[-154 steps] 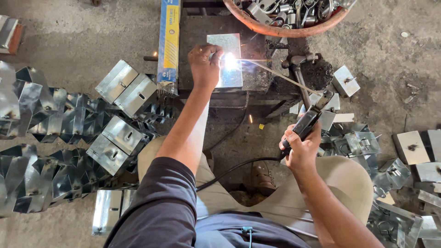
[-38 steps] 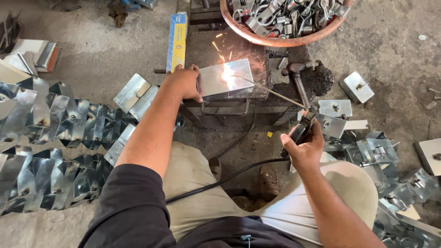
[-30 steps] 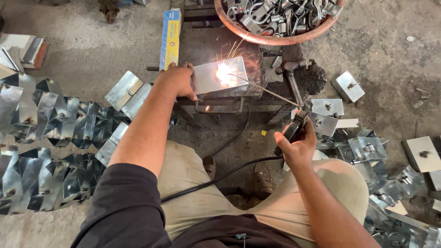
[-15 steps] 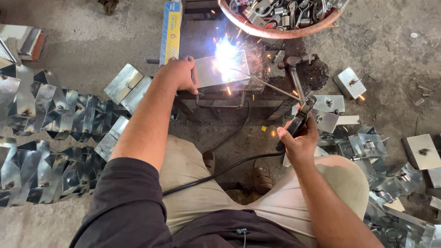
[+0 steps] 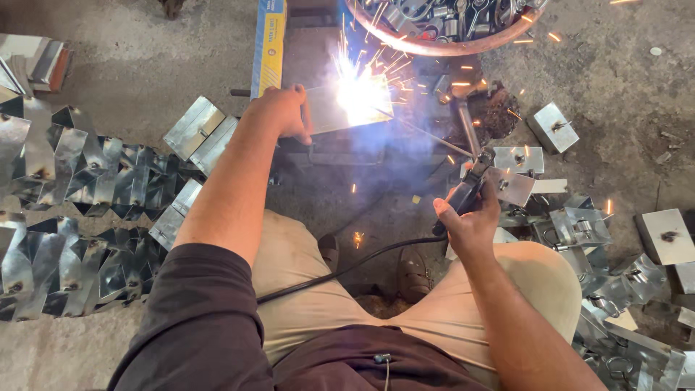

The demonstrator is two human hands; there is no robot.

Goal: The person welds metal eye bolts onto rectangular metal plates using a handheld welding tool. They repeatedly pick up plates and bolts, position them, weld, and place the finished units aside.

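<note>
My left hand presses on the left edge of a shiny metal plate that lies on a dark welding stand. My right hand grips a black electrode holder with a thin welding rod reaching up-left to the plate. A bright white arc burns where the rod tip meets the plate, and sparks fly up and to the right. A black cable runs from the holder across my lap.
Rows of folded metal brackets lie stacked to my left. Loose plates with rings are scattered at my right. A round basin of metal parts stands behind the stand, and a yellow-blue box lies beside it.
The arc has flared brighter and throws far more sparks. Both hands keep their hold in nearly the same place; the view has shifted slightly.
</note>
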